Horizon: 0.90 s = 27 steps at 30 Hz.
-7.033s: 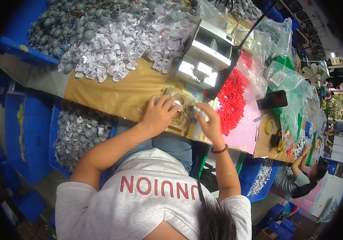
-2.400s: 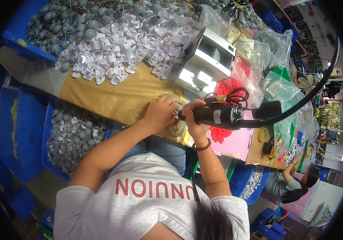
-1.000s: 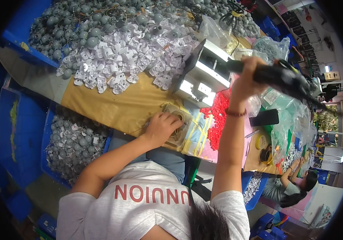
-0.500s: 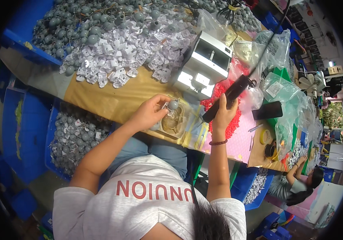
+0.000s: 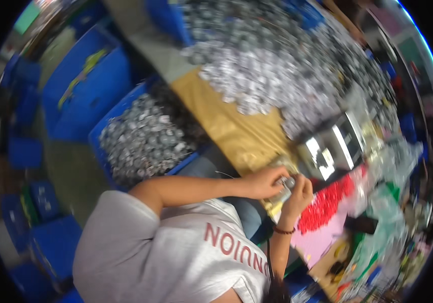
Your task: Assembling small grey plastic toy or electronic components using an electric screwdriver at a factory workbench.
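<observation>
My left hand [image 5: 266,183] is closed in a pinch at a small grey ball-shaped part [image 5: 289,183], which has some pale material beside it. My right hand [image 5: 298,196], with a dark beaded bracelet at the wrist, meets it from the other side with curled fingers. Both hands are close together above the table's near edge. Motion blur and the fingers hide most of the part's detail. A thin pale wire [image 5: 224,174] shows near my left forearm. The screwdriver-like black tool does not show now.
White plastic pieces [image 5: 257,76] and grey ball parts [image 5: 242,25] are heaped across the table. Beyond my hands stands a white boxy machine [image 5: 322,156]. Red small parts [image 5: 325,204] lie on the right, near a black phone [image 5: 361,224]. A blue bin [image 5: 103,146] holds more grey parts.
My view has swung left and tilted. My right hand has let go of the black cylindrical tool and come over to my left hand, at the grey ball-shaped part.
</observation>
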Each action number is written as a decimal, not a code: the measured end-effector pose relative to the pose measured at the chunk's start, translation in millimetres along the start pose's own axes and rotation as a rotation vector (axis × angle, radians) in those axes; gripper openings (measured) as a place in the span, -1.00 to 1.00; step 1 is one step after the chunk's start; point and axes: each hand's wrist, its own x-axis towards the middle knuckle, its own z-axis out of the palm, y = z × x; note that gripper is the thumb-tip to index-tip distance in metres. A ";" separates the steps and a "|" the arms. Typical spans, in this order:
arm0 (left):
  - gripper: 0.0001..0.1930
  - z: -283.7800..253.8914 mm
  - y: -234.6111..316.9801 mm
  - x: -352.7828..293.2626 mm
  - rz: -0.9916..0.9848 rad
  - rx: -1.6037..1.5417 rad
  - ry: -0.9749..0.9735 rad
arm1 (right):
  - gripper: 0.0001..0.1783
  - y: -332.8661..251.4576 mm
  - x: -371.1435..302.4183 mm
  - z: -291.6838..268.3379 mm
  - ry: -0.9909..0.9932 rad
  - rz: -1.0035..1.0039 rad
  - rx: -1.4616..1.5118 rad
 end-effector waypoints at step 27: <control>-0.60 -283.2 -22.5 -195.2 -0.418 1.322 0.765 | -0.69 24.0 15.7 -80.1 -0.205 0.137 0.088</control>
